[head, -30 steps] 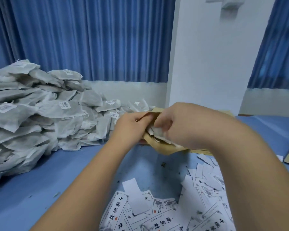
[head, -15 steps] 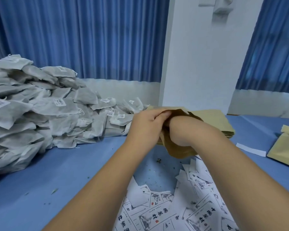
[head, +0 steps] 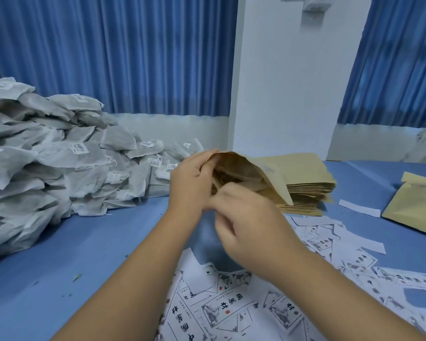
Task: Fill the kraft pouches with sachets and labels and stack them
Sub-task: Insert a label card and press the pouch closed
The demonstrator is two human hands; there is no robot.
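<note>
Now, kraft pouch (head: 268, 172) held open by left hand (head: 190, 179), contents unclear

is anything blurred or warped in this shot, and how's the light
Head view: the right hand is smeared by motion blur, the left hand gripping the kraft pouch sharper; head view: the wide-angle lens leans the pillar and curtains outward; head view: light is soft and bluish, no glare or hard shadows.

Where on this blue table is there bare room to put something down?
Bare blue table lies front left, between the sachet pile and the printed labels. A smaller strip runs between the pouch stack and the lone pouch. Labels crowd the front middle.
</note>
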